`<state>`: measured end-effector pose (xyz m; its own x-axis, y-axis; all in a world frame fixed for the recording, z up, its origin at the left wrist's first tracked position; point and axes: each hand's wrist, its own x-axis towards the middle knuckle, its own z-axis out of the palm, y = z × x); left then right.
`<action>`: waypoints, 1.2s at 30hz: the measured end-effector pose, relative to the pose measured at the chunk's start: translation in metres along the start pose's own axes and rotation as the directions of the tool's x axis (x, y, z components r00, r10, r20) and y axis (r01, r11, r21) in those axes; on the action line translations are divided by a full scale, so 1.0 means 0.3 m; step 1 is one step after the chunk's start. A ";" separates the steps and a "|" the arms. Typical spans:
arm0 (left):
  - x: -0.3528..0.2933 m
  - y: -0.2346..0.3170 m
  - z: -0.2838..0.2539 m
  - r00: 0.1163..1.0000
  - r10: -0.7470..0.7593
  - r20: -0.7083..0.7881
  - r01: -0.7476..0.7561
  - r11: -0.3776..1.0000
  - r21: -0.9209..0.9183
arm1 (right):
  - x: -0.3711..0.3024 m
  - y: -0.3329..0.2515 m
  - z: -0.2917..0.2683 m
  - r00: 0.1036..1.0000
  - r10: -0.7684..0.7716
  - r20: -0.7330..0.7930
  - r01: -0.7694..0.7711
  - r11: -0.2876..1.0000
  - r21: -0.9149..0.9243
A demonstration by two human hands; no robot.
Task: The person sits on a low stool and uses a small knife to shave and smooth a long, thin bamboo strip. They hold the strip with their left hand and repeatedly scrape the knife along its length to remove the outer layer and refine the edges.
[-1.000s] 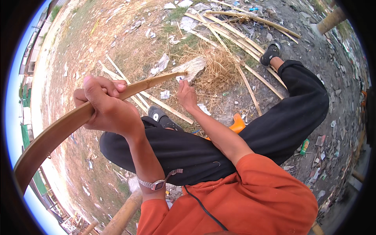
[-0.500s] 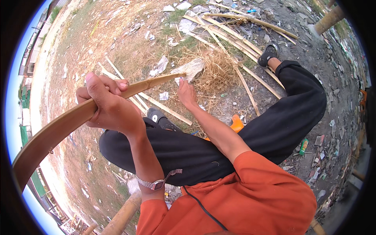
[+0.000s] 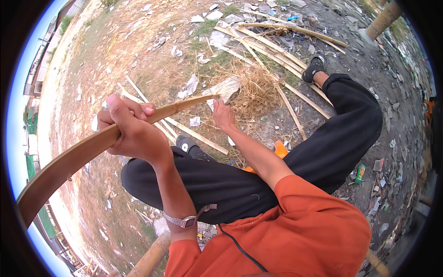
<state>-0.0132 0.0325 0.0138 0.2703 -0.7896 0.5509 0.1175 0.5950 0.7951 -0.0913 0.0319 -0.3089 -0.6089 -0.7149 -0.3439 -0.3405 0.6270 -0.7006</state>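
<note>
My left hand (image 3: 134,124) is wrapped round a long bamboo strip (image 3: 64,162), which bends from the left rim up toward the middle. The strip's narrow far end lies over or just in front of a pale wood block (image 3: 227,87). Close by that end, my right hand (image 3: 224,115) is closed, its fingers beside or under the strip tip. What it grips is too small and hidden to make out; a small pale edge shows near the fingertips. A heap of dry shavings (image 3: 258,90) lies right of the block.
Split bamboo strips (image 3: 295,62) lie at the far right, and others (image 3: 196,134) past my left shoe. An orange object (image 3: 280,148) is partly hidden between my legs. Litter covers the ground; bamboo poles (image 3: 384,21) stand at the far right and near left.
The bamboo strip's far end sits slightly lower in the picture, and both hands have shifted a little right and down. The whole view has shifted slightly too. Both grips stay the same.
</note>
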 end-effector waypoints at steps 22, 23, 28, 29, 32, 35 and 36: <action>0.076 -0.054 -0.111 0.834 0.028 0.552 0.175 0.934 -0.312 | -0.283 -0.233 -0.385 0.975 -0.142 0.170 0.108 0.975 0.194; 0.078 -0.051 -0.110 0.828 0.046 0.558 0.154 0.939 -0.307 | -0.288 -0.240 -0.381 0.979 -0.151 0.138 0.125 0.975 0.185; 0.060 -0.033 -0.090 0.805 0.053 0.591 0.163 0.938 -0.306 | -0.254 -0.143 -0.318 0.991 -0.040 0.124 0.035 0.998 0.048; 0.067 -0.039 -0.095 0.809 0.061 0.584 0.156 0.937 -0.314 | -0.241 -0.129 -0.316 0.993 -0.058 0.104 0.050 0.996 0.072; 0.053 -0.046 -0.105 0.812 0.031 0.582 0.186 0.933 -0.309 | -0.315 -0.146 -0.347 0.991 -0.107 0.082 0.097 0.988 0.121; 0.036 -0.032 -0.074 0.805 0.037 0.592 0.182 0.934 -0.307 | -0.314 -0.174 -0.311 0.989 -0.146 0.016 0.139 0.963 0.230; 0.038 -0.031 -0.078 0.807 0.035 0.589 0.182 0.935 -0.306 | -0.288 -0.138 -0.277 0.993 -0.118 0.023 0.111 0.974 0.199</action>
<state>0.0113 0.0213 0.0068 -0.3403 -0.7050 0.6223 0.4511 0.4582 0.7658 -0.0843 0.0934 -0.1983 -0.5474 -0.7911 -0.2730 -0.2565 0.4691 -0.8451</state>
